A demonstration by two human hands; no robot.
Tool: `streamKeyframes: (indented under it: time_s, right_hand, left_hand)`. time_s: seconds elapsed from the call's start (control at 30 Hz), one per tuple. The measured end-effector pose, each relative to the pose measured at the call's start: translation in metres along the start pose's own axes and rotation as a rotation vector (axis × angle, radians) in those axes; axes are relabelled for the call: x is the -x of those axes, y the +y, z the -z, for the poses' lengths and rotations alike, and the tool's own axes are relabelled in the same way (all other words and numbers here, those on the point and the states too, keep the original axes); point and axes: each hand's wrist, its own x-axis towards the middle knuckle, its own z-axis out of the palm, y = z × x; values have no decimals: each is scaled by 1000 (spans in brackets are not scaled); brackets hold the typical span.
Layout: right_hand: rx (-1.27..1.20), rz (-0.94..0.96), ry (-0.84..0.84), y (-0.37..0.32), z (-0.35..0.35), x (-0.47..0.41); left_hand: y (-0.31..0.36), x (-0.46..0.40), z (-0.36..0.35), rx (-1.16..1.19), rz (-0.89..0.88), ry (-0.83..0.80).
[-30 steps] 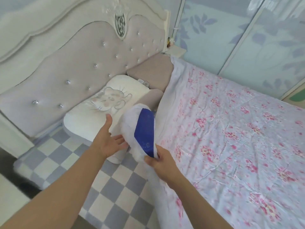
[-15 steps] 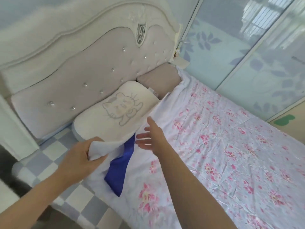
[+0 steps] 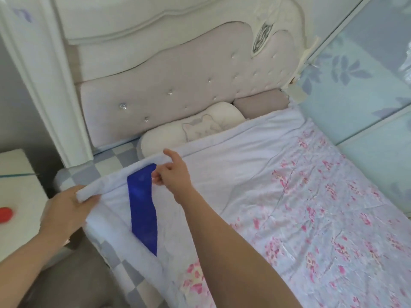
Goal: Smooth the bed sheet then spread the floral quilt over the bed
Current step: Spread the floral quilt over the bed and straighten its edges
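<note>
Quilt top edge now drawn up to pillow | my left hand grips corner, right hand pinches hem | spreading nearly done

There is a single view, from a wide-angle camera worn on the person's head, looking forward and steeply down over both forearms from close above. The left hand sits low at the left and the right hand near the centre. Beyond the hands stands the headboard, and the bed stretches right of them.
</note>
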Motion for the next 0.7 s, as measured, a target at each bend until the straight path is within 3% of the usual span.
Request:
streamKeyframes:
  time_s: [0.07,0.17,0.33,0.4,0.5,0.57,0.63,0.7]
  right_hand:
    - [98,-9,-87,19,-11,2]
    - [369,-62,-74,71,-23,15]
    - [702,-329,-134,190,-43,73]
    - [805,-403,-176,229,-55,92]
    - [938,-429,-111,264,-61,100]
    - [972,-410,-45,281,-66,99]
    - [977,-374,43,293,-72,97]
    - [922,-382,200,303,-73,97]
  left_hand:
    - [-16,-10,-8,-83,59,-12]
    - [-25,-27,-23,-215,114,7]
    - [-46,-44,-41,-294,199,-10]
    - [-57,-48,-51,-212,232,19]
    - [-69,-46,-65,232,439,92]
    - [-84,-34,-81,488,650,13]
    - [-94,-9,-100,474,750,-243]
    - [-97,14,-120,388,740,-446]
